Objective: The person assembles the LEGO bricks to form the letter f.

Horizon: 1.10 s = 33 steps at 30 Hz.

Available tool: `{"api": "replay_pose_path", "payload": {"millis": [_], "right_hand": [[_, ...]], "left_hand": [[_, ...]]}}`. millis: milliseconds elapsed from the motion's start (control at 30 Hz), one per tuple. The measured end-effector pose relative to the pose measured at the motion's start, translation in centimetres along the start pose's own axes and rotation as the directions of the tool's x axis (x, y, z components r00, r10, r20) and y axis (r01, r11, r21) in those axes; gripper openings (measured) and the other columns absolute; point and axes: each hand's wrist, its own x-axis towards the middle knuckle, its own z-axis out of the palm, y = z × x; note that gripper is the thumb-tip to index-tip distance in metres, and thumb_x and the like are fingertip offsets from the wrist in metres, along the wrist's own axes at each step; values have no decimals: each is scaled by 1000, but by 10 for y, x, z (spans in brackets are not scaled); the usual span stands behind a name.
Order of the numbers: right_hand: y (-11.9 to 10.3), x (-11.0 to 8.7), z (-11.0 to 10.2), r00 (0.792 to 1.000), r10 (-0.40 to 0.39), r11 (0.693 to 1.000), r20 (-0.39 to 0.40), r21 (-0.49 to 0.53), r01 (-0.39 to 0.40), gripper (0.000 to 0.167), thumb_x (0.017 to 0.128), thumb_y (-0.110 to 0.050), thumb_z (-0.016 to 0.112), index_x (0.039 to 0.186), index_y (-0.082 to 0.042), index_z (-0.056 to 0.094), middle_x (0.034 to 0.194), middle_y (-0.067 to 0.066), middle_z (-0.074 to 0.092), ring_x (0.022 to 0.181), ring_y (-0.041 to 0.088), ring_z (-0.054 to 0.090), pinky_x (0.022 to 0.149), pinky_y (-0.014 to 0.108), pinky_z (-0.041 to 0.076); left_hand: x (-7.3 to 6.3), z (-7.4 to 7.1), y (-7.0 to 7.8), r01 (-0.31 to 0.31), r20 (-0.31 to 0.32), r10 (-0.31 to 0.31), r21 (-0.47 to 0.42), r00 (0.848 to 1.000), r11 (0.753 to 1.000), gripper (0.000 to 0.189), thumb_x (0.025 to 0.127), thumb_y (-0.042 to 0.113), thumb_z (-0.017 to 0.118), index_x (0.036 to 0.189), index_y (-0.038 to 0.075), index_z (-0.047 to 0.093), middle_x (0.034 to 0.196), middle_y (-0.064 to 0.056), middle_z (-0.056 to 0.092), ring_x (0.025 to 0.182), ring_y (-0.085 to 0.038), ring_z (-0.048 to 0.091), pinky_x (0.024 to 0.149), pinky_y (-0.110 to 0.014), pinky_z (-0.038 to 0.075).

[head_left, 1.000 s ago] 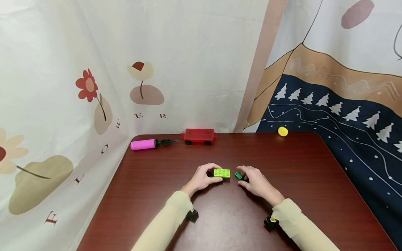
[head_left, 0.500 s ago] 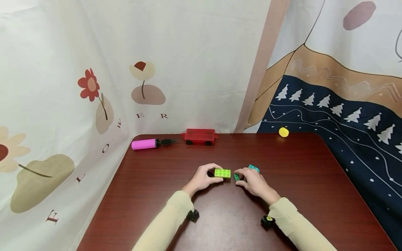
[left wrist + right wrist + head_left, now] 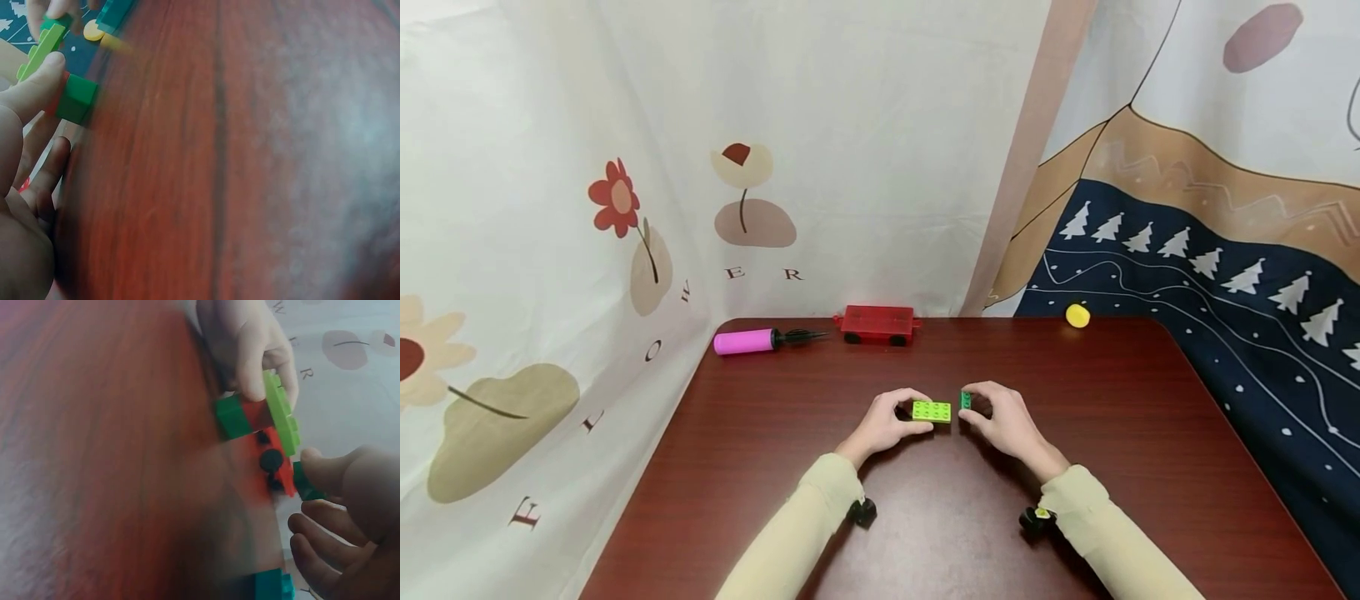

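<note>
My left hand [image 3: 886, 421] grips a small stack of toy building bricks low at the table. On top is a lime studded brick [image 3: 932, 412]; beneath it come a red brick [image 3: 255, 414] and a green brick [image 3: 232, 417]. Just to the right, my right hand [image 3: 1003, 417] pinches a small dark green brick [image 3: 966, 401] between thumb and forefinger, beside the lime brick's right end. A small gap separates the two in the head view. A teal brick [image 3: 269, 586] stands on the table near the right hand, hidden in the head view.
Along the back edge of the brown table [image 3: 760, 433] stand a red wheeled wagon [image 3: 877, 323] and a pink hand pump [image 3: 745, 342] with a black nozzle. A round yellow piece [image 3: 1078, 316] sits at the back right. Printed curtains hang behind and left.
My right hand has turned the dark green brick upright in the view and shifted it slightly away from me. The teal brick, seen half a second ago, is covered now. My left hand stays put.
</note>
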Motion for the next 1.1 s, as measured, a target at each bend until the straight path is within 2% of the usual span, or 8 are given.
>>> {"api": "replay_pose_path", "payload": {"millis": [167,400,633,767,967,1100], "right_hand": [[-6,6,3,1000,-2,998,-29,67,4,37,88,-13,86,121,-3,73,104,4,72,88,18,75,78,36,61],[-15,8,13,1000,14,982,-22,191,-10,35,91,-16,85,123,-9,74,102,3,68,88,18,73,77,33,61],[-18,13,26,1000,11,959,12,284,-14,37,93,-14,82,127,-3,74,107,5,68,95,21,71,83,35,61],[-18,16,32,1000,2,957,22,289,-8,37,93,-15,82,128,-4,73,111,5,70,97,22,69,84,38,60],[-19,16,37,998,31,956,53,289,-45,32,94,-16,81,125,-10,73,114,5,73,100,23,71,86,43,60],[-20,15,39,998,41,954,56,293,-55,31,93,-16,82,123,-13,73,114,5,74,97,22,72,85,42,60]], "left_hand": [[-2,0,-2,-7,-2,7,8,1000,1000,35,87,27,89,119,24,76,108,9,74,88,-10,62,81,-28,52],[-3,1,-4,-27,-4,27,-6,1000,1000,34,87,25,89,119,22,76,107,7,74,88,-10,63,80,-28,53],[-1,1,-3,-53,0,53,11,999,999,36,89,24,88,122,17,75,112,2,75,91,-10,64,81,-28,54],[1,-1,-1,-41,-1,41,18,999,999,38,89,23,88,124,15,75,113,0,75,93,-11,64,83,-28,54],[1,-1,-1,-23,-1,23,27,1000,999,42,88,22,89,125,11,74,114,-3,75,95,-11,65,85,-27,54],[2,-1,-1,-25,-4,25,19,1000,1000,41,87,20,89,124,9,75,116,-4,75,98,-14,66,88,-30,54]]}}
